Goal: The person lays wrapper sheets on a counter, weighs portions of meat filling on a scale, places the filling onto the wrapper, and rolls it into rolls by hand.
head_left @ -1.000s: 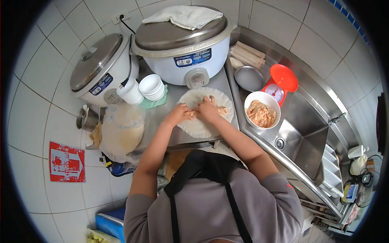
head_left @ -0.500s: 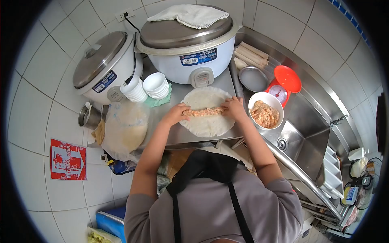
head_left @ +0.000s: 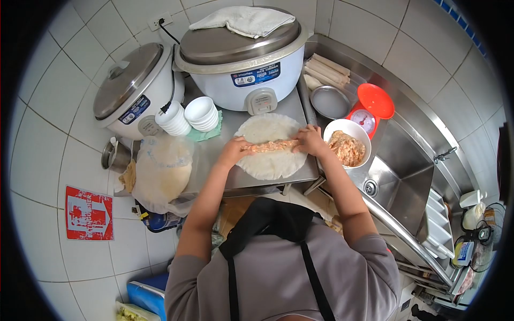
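A round, pale wrapper sheet [head_left: 271, 167] lies flat on the steel counter, with a strip of minced filling [head_left: 274, 146] running across its middle. At the strip's left end, my left hand [head_left: 235, 150] has its fingers bent against the filling. My right hand [head_left: 310, 140] touches the right end, fingers curled at the wrapper's edge. A white bowl of orange-pink mince [head_left: 347, 148] sits just right of my right hand. To the left, a plastic bag [head_left: 160, 168] holds more round, pale sheets.
Two large rice cookers [head_left: 246, 80] stand behind the wrapper. Stacked white cups [head_left: 201, 115] rest on a green cloth. A red scale [head_left: 365, 120], a round metal pan [head_left: 330, 102] and several pale rolls [head_left: 327, 72] are near the sink [head_left: 399, 171] on the right.
Over the last second, my hands have moved apart from the middle of the filling to its two ends. The filling now shows as an even strip. The view has shifted slightly.
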`<action>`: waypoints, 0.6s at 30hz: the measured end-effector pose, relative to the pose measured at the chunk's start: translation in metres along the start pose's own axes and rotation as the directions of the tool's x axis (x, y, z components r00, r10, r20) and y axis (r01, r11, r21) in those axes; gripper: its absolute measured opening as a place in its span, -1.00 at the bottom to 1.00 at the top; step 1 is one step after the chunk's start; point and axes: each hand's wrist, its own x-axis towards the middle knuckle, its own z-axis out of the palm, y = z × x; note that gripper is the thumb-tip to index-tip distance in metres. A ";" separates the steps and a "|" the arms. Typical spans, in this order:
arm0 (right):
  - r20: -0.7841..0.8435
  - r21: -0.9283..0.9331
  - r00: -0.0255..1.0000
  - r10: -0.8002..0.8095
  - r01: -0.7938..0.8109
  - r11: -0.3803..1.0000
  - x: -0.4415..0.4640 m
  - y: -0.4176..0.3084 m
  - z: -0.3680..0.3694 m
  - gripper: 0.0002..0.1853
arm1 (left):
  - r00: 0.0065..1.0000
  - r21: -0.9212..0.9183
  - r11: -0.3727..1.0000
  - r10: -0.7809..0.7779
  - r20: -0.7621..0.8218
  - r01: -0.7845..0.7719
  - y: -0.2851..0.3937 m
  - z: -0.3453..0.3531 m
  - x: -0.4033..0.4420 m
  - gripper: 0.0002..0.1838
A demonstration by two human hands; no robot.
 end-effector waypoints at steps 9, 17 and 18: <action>0.003 0.000 0.993 -0.117 0.117 0.993 0.020 -0.018 0.026 -0.62 | 0.984 0.151 0.977 0.164 -0.075 -0.152 0.039 0.023 0.017 -0.78; -0.009 -0.037 0.997 -0.080 0.079 0.996 0.021 -0.025 0.027 -0.61 | 0.989 0.080 0.986 0.149 -0.012 -0.148 0.045 0.032 0.029 -0.83; -0.009 -0.043 0.997 -0.078 0.078 0.996 0.020 -0.025 0.023 -0.62 | 0.982 0.094 0.982 0.172 -0.076 -0.165 0.043 0.032 0.026 -0.81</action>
